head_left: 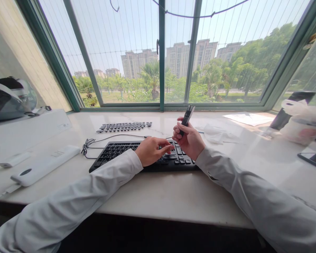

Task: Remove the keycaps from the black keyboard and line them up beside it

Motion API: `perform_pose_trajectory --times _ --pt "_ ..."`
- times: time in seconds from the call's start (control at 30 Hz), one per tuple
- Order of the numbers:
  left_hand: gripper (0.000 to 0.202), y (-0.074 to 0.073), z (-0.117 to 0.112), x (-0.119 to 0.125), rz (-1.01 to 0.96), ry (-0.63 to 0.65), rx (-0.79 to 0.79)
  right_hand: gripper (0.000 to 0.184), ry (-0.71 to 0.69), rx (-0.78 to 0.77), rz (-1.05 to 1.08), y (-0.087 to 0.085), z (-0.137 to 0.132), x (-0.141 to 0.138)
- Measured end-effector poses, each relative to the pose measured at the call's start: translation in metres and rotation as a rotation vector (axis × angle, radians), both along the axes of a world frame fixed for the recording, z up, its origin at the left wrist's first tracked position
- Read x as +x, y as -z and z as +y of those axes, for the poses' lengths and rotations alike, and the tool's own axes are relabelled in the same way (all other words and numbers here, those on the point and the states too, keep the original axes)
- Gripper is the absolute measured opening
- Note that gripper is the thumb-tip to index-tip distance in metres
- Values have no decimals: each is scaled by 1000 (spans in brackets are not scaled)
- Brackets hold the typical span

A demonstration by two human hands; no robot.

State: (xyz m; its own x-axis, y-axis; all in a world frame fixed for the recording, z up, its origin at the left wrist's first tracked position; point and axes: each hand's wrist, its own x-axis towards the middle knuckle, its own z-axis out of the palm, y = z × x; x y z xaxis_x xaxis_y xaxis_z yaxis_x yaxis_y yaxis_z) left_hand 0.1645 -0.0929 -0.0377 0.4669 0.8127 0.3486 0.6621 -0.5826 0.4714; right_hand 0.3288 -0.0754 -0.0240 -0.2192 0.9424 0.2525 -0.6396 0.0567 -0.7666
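Observation:
A black keyboard [116, 154] lies in front of me on the white counter, and much of its left part looks stripped of keycaps. My left hand [154, 151] hovers over its right half, thumb and fingertips drawn together in a pinch. Whatever may be between those fingertips is too small to make out. Raised above the keyboard's right end, my right hand [188, 138] is wrapped round a slim black tool [186, 117] with a two-pronged upper end, pointing up. Behind the keyboard, loose black keycaps [125, 127] are laid out in rows.
A coiled black cable [88, 144] lies left of the keyboard. Further left are a white power bank-like device [46, 165] and a white box [28, 133] bearing a helmet-like object. Clear plastic [217, 133], paper [249, 118], a bagged cup [302, 126] and a phone [314, 160] sit right.

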Motion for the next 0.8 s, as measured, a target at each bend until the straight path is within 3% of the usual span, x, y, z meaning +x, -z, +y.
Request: perform_pose_trajectory --times 0.1,0.2,0.47,0.8 --pt "29 4 3 -3 90 -72 54 29 80 -55 -71 4 8 4" --pt "23 8 5 -5 132 -54 83 32 108 -89 -117 9 11 3" --pt "22 13 10 -5 141 -25 102 34 151 -82 -181 19 11 -8" --pt "22 12 8 -5 126 -23 78 32 118 -138 -183 18 6 -9"
